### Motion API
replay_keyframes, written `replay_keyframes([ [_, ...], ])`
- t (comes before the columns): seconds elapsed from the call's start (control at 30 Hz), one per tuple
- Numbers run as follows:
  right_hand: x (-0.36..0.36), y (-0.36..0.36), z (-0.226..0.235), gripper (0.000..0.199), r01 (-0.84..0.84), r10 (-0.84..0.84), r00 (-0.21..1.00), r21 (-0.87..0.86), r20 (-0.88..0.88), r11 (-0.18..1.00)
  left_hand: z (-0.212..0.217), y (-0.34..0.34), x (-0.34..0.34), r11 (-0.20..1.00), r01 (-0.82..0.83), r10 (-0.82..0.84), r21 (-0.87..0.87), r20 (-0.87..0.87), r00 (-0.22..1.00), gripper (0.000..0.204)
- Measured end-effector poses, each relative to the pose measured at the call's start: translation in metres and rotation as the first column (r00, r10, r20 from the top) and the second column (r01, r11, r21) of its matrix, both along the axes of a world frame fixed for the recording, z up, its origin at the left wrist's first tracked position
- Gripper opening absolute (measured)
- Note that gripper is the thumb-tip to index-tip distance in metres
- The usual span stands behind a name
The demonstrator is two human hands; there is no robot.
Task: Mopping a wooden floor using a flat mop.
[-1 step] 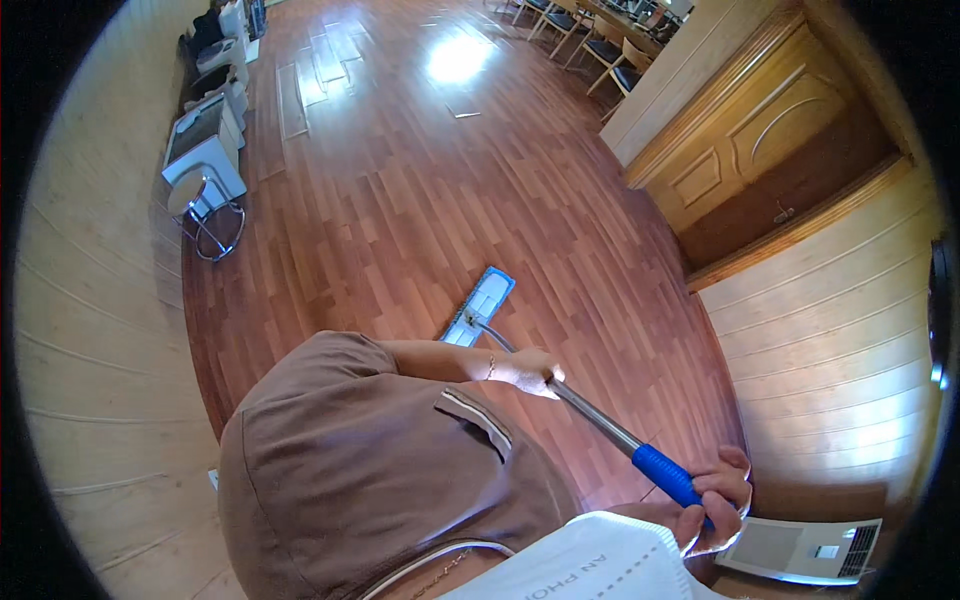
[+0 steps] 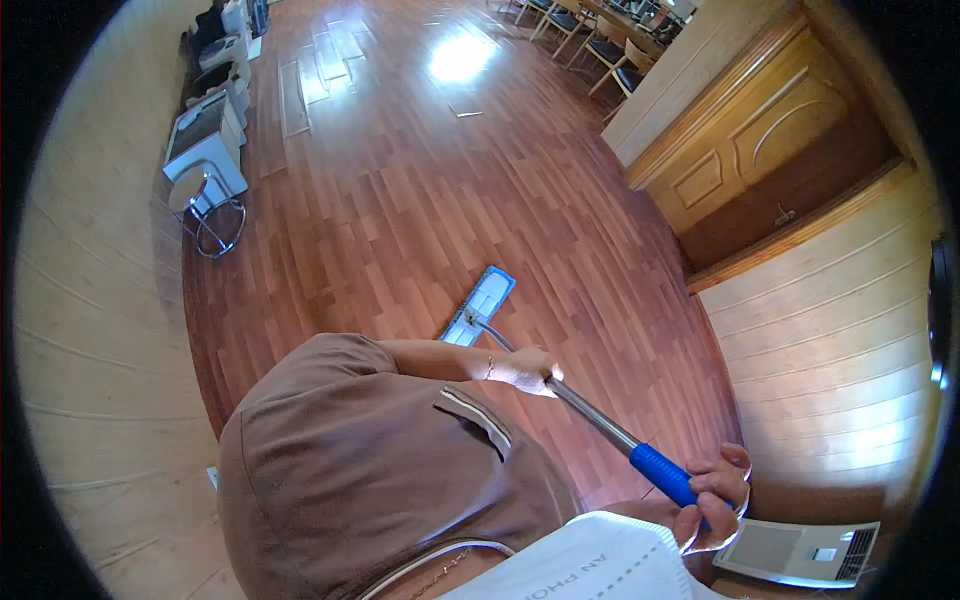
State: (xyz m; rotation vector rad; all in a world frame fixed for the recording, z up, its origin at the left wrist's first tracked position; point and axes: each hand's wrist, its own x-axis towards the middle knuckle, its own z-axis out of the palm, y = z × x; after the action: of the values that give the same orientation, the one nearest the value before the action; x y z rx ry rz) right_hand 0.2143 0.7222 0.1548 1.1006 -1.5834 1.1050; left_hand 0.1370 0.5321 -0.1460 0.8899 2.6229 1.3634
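A flat mop with a blue-edged, pale rectangular head (image 2: 480, 305) lies on the wood floor ahead of me. Its metal pole (image 2: 597, 415) slants from the head toward my lower right. My left hand (image 2: 530, 372), a bracelet at its wrist, is closed around the pole partway down. At the pole's top end, my right hand (image 2: 715, 495) wraps its fingers around the blue grip (image 2: 662, 474). My brown sleeve and shirt, with a white mask below, hide part of the floor close to me.
Along the left wall are a round stool (image 2: 190, 190) with chrome legs and a white cabinet-like unit (image 2: 205, 145). A wooden door (image 2: 775, 125) is on the right, with chairs (image 2: 605, 52) beyond it. A white vented panel (image 2: 795, 550) sits at lower right. Sunlight glares off the far floor.
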Motion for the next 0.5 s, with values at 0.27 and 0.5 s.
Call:
replay_keyframes([
  [0.27, -0.010, 0.007, 0.009, 0.021, -0.338, 0.331, 0.940, 0.326, 0.077, 0.883, -0.012, -0.023, 0.027, 0.984, -0.152, 0.150, -0.098, -0.024, 0.988, 0.016],
  [0.5, -0.022, -0.050, -0.030, 0.014, -0.527, 0.523, 0.844, 0.007, 0.116, 0.850, -0.026, -0.087, 0.054, 0.900, -0.408, 0.400, -0.152, -0.083, 0.913, 0.019],
])
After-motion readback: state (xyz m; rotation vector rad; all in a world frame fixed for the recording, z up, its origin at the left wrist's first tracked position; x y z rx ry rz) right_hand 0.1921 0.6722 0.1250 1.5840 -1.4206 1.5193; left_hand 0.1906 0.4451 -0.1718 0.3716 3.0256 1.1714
